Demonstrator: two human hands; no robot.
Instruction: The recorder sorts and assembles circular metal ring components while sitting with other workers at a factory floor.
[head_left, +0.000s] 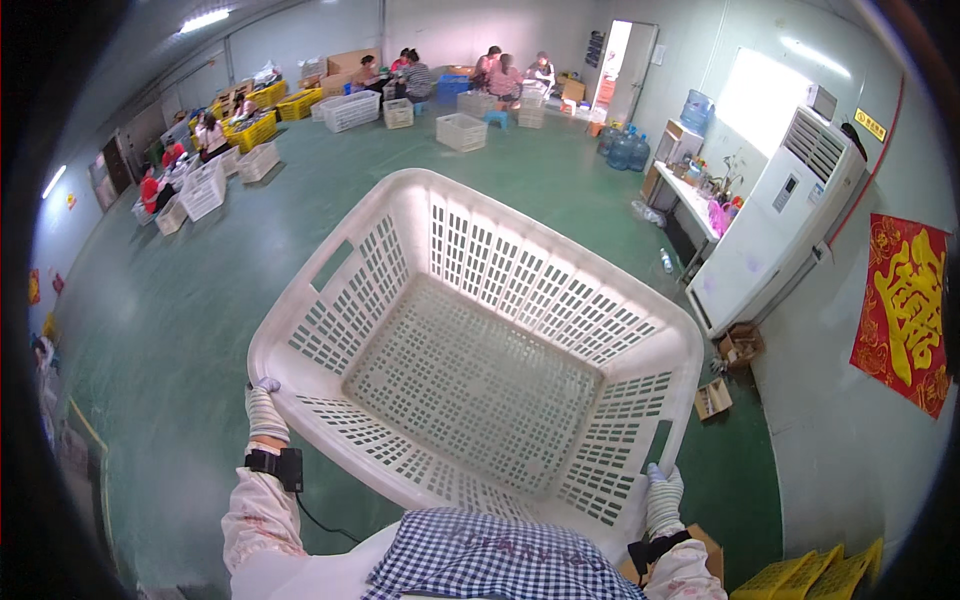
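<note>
A large white plastic crate (480, 375) with slotted walls and a slotted floor is held up in front of me, tilted so that its bare inside faces me. My left hand (265, 412), in a striped white glove, grips the rim at the near left corner. At the near right side, close to a handle slot, my right hand (664, 500) is closed on the crate's edge in a matching glove. Most of the fingers on both hands are hidden behind the plastic. A blue-and-white checked apron (470, 555) reaches up to the crate's near wall.
Several people sit among white crates (462, 131) and yellow crates (255, 130) at the back and far left. Along the right wall stand a white air conditioner (775, 210), a table (690, 205) and water bottles (628, 150). Yellow crates (810, 575) lie at the lower right.
</note>
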